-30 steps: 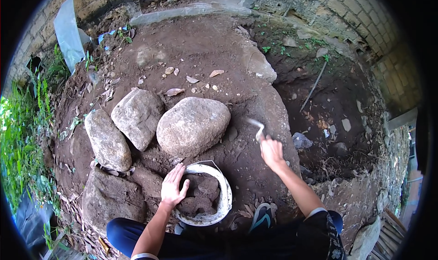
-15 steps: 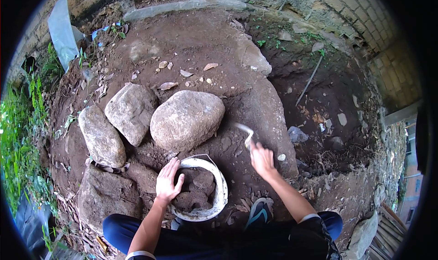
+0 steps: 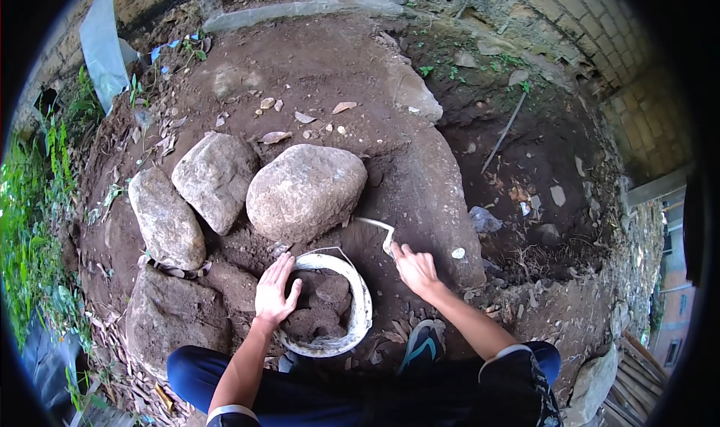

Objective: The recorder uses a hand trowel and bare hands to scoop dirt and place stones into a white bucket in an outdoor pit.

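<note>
My left hand (image 3: 277, 290) lies with its fingers stretched out on the left rim of a white, dirt-smeared bucket (image 3: 361, 307). Lumps of dark soil (image 3: 328, 292) sit inside the bucket, and its thin wire handle stands up at the far side. Right of the bucket, my right hand (image 3: 417, 271) is closed round the handle of a trowel (image 3: 388, 239). The trowel's pale blade shows nearly edge-on and points left, its tip close to the base of a large rounded stone (image 3: 306, 193). Whether the tip touches the stone I cannot tell.
Two more pale stones, one blocky (image 3: 215, 181) and one long (image 3: 166, 217), lie to the left. A brown rock (image 3: 176, 322) sits nearer me. On the right, a concrete ledge (image 3: 444, 202) borders a lower dirt pit (image 3: 536, 172) with a thin rod (image 3: 504, 133).
My right hand has moved left with the trowel, bringing its blade nearer the large stone's base. My left hand stays on the bucket rim.
</note>
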A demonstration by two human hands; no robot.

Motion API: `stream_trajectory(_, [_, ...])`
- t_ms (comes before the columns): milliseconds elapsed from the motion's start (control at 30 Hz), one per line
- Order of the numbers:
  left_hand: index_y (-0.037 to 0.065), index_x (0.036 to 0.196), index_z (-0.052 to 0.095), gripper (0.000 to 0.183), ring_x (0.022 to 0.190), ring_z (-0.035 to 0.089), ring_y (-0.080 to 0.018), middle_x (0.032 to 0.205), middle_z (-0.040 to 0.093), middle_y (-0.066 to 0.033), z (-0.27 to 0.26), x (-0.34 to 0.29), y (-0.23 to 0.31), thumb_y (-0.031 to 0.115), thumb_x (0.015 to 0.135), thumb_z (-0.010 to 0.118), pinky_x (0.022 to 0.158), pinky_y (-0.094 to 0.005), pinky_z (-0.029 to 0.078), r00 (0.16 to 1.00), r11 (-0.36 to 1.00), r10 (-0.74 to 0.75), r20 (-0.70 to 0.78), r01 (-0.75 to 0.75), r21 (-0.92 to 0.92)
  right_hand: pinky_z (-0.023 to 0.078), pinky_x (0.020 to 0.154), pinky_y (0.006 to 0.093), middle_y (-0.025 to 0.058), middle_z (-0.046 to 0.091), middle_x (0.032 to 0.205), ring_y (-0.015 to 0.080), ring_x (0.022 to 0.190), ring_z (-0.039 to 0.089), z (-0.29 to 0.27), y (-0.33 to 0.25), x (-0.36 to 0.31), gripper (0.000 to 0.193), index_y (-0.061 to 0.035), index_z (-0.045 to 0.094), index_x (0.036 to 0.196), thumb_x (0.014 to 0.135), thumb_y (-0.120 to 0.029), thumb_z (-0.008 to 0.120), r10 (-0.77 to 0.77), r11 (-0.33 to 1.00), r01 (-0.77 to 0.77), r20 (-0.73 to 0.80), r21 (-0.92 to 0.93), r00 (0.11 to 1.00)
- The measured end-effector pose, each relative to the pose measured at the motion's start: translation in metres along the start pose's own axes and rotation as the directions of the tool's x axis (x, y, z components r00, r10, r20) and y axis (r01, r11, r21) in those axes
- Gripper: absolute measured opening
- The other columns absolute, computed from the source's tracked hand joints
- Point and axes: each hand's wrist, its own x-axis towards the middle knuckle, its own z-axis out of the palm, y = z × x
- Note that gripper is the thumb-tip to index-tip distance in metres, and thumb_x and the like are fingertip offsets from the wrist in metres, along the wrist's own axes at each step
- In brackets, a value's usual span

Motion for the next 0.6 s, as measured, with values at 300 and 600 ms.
stream_trajectory(300, [0.0, 0.139, 0.053, 0.052, 0.134, 0.051, -0.036, 0.142, 0.055, -0.0219, 0.007, 0.007, 0.007, 0.026, 0.094, 0.059, 0.113, -0.0444, 0.038, 1.0, 0.999, 0.017, -0.002, -0.017, -0.049, 0.06, 0.07, 0.0477, 0.0196, 0.067, 0.098, 0.0368, 0.08, 0.072, -0.007, 0.051, 0.097, 0.033, -0.0021, 0.055, 0.116, 0.085, -0.007, 0.064, 0.317, 0.948, -0.312, -0.159, 0.056, 0.935])
stream_trajectory(600, [-0.001, 0.137, 0.055, 0.05, 0.133, 0.052, -0.0364, 0.14, 0.057, -0.0221, -0.007, 0.002, 0.004, 0.022, 0.093, 0.06, 0.113, -0.0445, 0.039, 1.0, 1.0, -0.004, 0.006, 0.004, -0.03, 0.057, 0.065, 0.0531, 0.0204, 0.061, 0.105, 0.0401, 0.07, 0.069, 0.016, 0.013, -0.009, 0.05, -0.0058, 0.047, 0.136, 0.089, -0.015, 0.063, 0.202, 0.968, -0.196, -0.022, 0.158, 0.979])
